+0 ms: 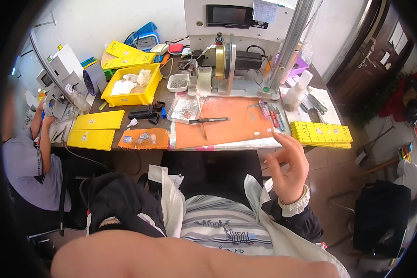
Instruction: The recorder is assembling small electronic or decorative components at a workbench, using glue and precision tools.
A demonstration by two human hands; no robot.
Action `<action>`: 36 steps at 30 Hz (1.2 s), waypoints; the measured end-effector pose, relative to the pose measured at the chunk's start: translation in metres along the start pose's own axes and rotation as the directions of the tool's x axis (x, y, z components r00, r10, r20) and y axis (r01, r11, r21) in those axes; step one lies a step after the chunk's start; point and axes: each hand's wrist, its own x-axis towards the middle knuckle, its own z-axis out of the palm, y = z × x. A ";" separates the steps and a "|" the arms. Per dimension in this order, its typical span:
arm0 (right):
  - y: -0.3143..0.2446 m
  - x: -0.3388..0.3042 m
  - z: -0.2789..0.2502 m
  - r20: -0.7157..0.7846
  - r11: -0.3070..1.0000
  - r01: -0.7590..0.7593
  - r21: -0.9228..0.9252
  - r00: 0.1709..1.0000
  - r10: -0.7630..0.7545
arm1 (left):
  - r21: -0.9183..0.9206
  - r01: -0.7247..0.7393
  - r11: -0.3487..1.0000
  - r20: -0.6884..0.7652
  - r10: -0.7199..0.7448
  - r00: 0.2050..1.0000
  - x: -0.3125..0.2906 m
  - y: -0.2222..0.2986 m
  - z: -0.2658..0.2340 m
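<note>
Cluttered bench, pale wall behind; orange mat (245, 132) in front. My right hand (289, 170) hovers by its near right corner, thumb and finger parted, nothing visible between. Left hand: can't tell, only blurred skin (190, 252) low down. Red-handled pliers (274, 118) lie nearest, dark pen-like tool (209, 120) mid-mat. A careless sweep could tip the shallow tray (173, 113), scattering fine metal bits (186, 109).

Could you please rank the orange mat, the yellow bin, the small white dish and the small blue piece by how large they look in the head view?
Largest to smallest, as they look:
1. Orange mat
2. Yellow bin
3. Small white dish
4. Small blue piece
</note>
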 end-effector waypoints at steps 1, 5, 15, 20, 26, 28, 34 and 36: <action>-0.001 0.002 0.000 0.002 0.999 0.010 0.039 1.000 -0.010 | 0.024 0.006 1.000 -0.011 -0.006 1.000 0.006 0.004 -0.012; 0.003 0.001 0.000 -0.011 0.999 -0.008 0.036 1.000 0.009 | 0.009 -0.001 1.000 0.004 0.001 1.000 0.028 -0.021 -0.006; 0.005 0.001 -0.002 -0.019 1.000 -0.024 0.007 1.000 0.025 | 0.026 -0.018 1.000 0.000 0.018 1.000 0.141 -0.112 0.031; 0.004 0.000 0.001 -0.010 0.999 -0.016 0.030 1.000 0.016 | 0.064 -0.006 0.998 -0.010 0.007 1.000 0.065 -0.049 0.022; 0.003 -0.001 0.000 -0.012 1.000 -0.011 0.012 1.000 0.011 | 0.091 0.003 0.996 -0.017 -0.001 1.000 0.033 -0.015 0.005; 0.007 -0.001 0.001 -0.008 0.999 -0.035 0.005 0.999 0.035 | 0.081 0.001 0.997 -0.022 0.000 1.000 0.125 -0.094 0.018; 0.005 0.000 0.004 0.001 1.000 -0.007 0.027 1.000 0.007 | 0.104 0.005 0.995 -0.027 -0.002 1.000 0.138 -0.102 0.022; 0.005 -0.001 -0.001 -0.008 1.000 -0.016 0.025 1.000 0.016 | 0.104 0.011 0.994 -0.016 -0.010 1.000 0.034 -0.017 0.023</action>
